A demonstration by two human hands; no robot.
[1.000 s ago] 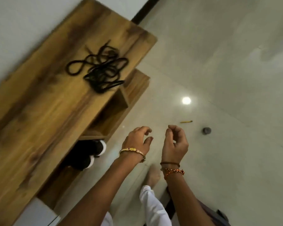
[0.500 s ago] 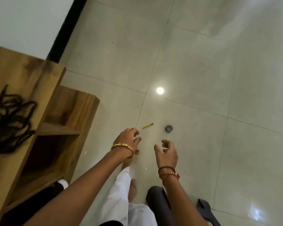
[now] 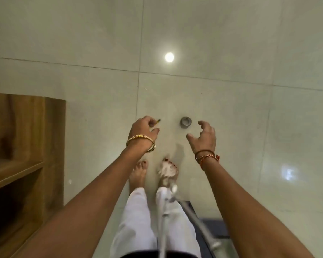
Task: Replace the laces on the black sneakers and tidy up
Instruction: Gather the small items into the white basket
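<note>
Neither the black sneakers nor the laces are in view. My left hand (image 3: pixel 144 128) hovers above the pale tiled floor with its fingers loosely curled and nothing in them. Just past its fingertips a short yellow stick (image 3: pixel 158 120) lies on the tile, partly hidden by the hand. My right hand (image 3: pixel 203 135) hangs with thumb and fingers spread and bent, empty. It is a little right of and nearer than a small grey ring-shaped roll (image 3: pixel 185 121) on the floor.
A wooden shoe rack (image 3: pixel 26 146) with open shelves stands at the left edge. My bare feet (image 3: pixel 138 174) and white trouser legs are below the hands. A dark grey object (image 3: pixel 214 228) lies at the bottom right. A ceiling light reflects on the tiles (image 3: pixel 169 57).
The view has swung right, away from the rack top with the black laces and the sneakers below it. Both hands have spread apart and now hover near the stick and the grey roll.
</note>
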